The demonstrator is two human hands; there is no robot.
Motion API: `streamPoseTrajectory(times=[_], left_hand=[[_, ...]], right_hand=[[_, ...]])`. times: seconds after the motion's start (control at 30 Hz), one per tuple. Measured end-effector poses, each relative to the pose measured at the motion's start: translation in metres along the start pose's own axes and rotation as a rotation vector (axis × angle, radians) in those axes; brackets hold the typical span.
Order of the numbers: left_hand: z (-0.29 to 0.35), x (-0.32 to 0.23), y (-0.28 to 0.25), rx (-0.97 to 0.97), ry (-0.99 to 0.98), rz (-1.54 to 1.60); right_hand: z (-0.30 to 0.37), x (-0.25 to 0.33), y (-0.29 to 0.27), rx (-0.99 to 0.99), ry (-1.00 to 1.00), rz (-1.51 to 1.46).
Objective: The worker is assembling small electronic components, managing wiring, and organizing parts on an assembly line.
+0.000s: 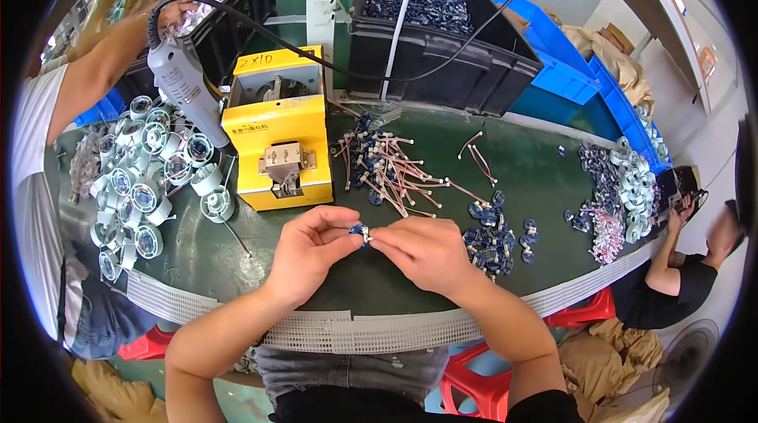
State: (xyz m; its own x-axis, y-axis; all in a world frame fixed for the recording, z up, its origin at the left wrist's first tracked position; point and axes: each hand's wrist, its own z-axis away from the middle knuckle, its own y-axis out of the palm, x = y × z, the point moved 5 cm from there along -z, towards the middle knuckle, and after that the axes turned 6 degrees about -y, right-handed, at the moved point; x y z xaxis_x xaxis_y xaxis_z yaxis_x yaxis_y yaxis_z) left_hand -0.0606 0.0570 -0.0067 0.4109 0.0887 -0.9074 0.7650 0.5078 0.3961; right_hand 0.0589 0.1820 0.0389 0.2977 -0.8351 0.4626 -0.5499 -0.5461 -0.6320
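Between my two hands, over the front of the green bench, is a small blue circuit board (358, 229) with a white connector on it. My left hand (306, 253) pinches the board between thumb and fingers. My right hand (426, 253) presses thumb and fingertips together at the white part, touching the same board. Just beyond my hands lies a pile of thin red and white wire leads (399, 174) with white plugs, mixed with blue boards at its left side. Loose blue circuit boards (489, 240) are heaped right of my right hand.
A yellow machine (284, 127) stands beyond my left hand, beside a hanging grey tool (185, 83). White-green round housings (142, 198) crowd the left. A black crate (442, 60) of boards stands behind. Co-workers sit left and right (671, 281). More parts (604, 233) lie far right.
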Motion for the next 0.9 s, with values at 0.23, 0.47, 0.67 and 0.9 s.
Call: streamPoseTrajectory(times=[0.23,0.47,0.67,0.9], left_hand=[[-0.001,0.004,-0.002,0.008,-0.053,0.069],[0.002,0.0,-0.001,-0.061,-0.002,-0.054],[0.004,-0.001,0.001,-0.073,0.041,-0.182],[0.002,0.001,0.002,-0.063,0.022,-0.159]], right_hand=[[-0.004,0.015,0.002,-0.053,-0.214,0.279],[-0.003,0.0,0.0,0.016,0.092,-0.098],[-0.003,-0.001,0.005,0.085,0.131,-0.153],[-0.002,-0.001,0.004,0.074,0.138,-0.126]])
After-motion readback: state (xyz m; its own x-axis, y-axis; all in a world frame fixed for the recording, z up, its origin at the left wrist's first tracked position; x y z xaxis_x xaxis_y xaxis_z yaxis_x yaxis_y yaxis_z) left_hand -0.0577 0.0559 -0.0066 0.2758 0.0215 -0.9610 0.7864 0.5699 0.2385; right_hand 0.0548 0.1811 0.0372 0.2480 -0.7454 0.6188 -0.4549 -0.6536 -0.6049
